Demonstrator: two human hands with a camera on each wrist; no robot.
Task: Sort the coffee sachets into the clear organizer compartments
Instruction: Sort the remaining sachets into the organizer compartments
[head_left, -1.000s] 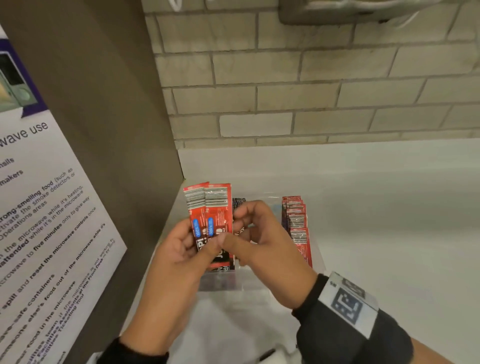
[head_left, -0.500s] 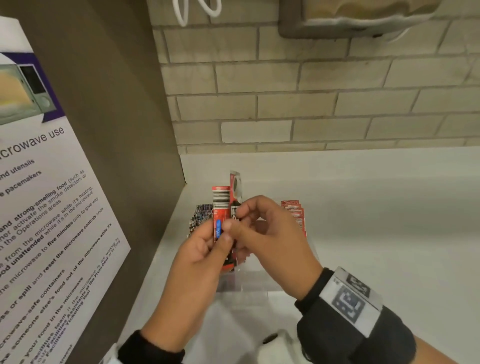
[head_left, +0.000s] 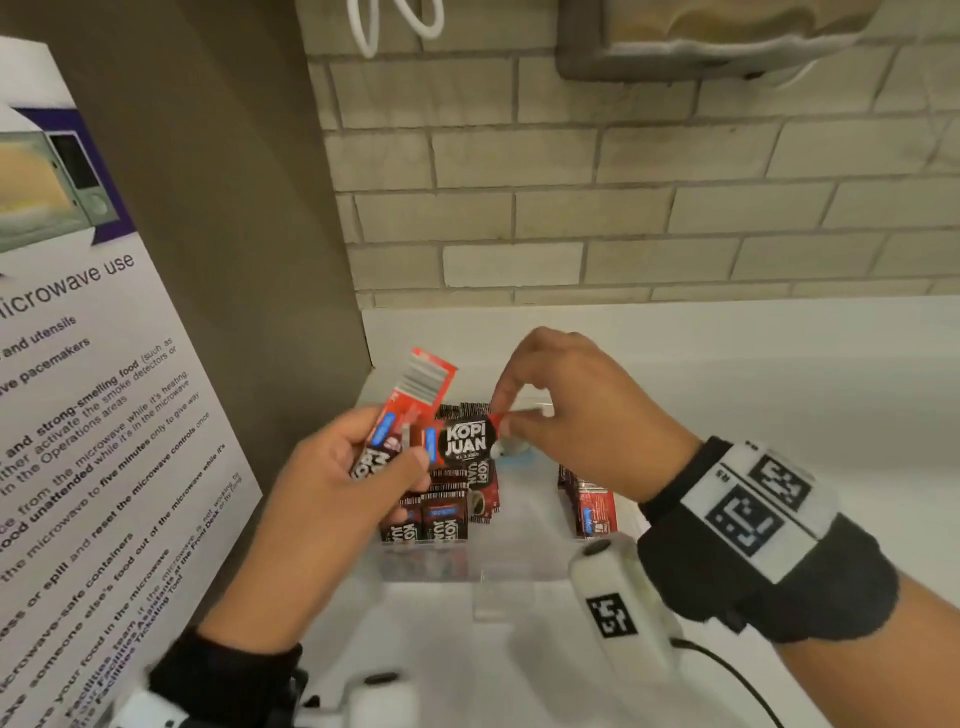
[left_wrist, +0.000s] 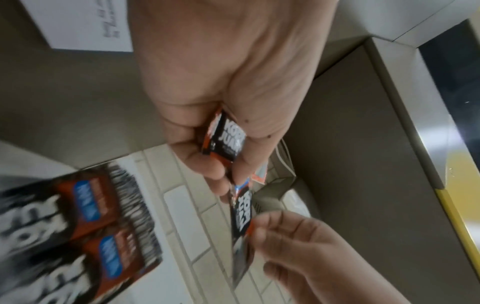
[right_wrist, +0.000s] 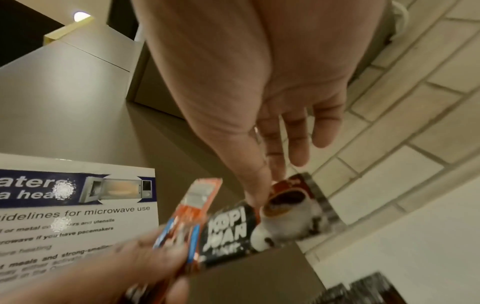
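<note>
My left hand (head_left: 395, 462) grips a few red coffee sachets (head_left: 423, 384), barcode end up, above the clear organizer (head_left: 514, 566). My right hand (head_left: 500, 422) pinches the end of a black-and-red Kopi Juan sachet (head_left: 465, 441) between thumb and forefinger; its other end lies at my left fingertips. The left wrist view shows the held sachets (left_wrist: 224, 142) and the pinched sachet (left_wrist: 241, 214). In the right wrist view the pinched sachet (right_wrist: 262, 222) shows a coffee cup picture. Black sachets (head_left: 431, 514) fill the organizer's left compartment, red sachets (head_left: 589, 501) its right one.
The organizer stands on a white counter (head_left: 753, 415) in the corner of a brick wall (head_left: 571, 208) and a brown cabinet side (head_left: 208, 208) bearing a microwave poster (head_left: 78, 389). A dispenser (head_left: 727, 36) hangs above on the wall.
The two sachets held upright together have come apart: my right hand has drawn one off to the right and turned its black label up. Both hands have sunk closer to the organizer.
</note>
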